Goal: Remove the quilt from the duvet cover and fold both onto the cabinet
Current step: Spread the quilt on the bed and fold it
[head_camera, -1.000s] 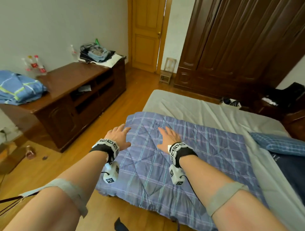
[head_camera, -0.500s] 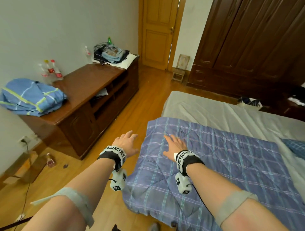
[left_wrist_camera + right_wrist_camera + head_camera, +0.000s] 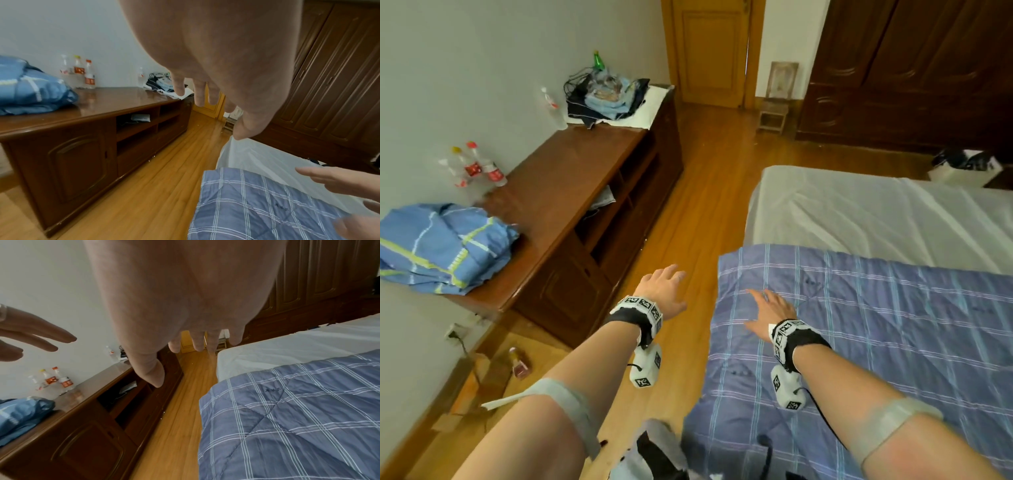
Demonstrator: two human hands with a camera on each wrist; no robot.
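The purple-blue plaid quilt (image 3: 876, 325) (image 3: 257, 207) (image 3: 298, 418) lies folded on the near end of the bed. The blue duvet cover (image 3: 438, 246) (image 3: 30, 91) (image 3: 18, 415) with yellow-green stripes sits bundled on the left end of the brown cabinet (image 3: 571, 164) (image 3: 102, 100). My left hand (image 3: 664, 287) (image 3: 205, 91) hangs over the floor between bed and cabinet, fingers spread, holding nothing. My right hand (image 3: 770, 308) (image 3: 195, 344) is held over the quilt's left corner, fingers straight, also holding nothing.
Three plastic bottles (image 3: 472, 168) stand against the wall on the cabinet, and a pile of clothes and cables (image 3: 606, 99) lies at its far end. A strip of wooden floor (image 3: 709, 192) runs toward the door. A dark wardrobe (image 3: 911, 68) stands behind the grey-sheeted bed (image 3: 876, 212).
Both hands have come off the quilt and shifted left. The left hand is now past the bed's edge, over the floor. The head view has swung left toward the cabinet.
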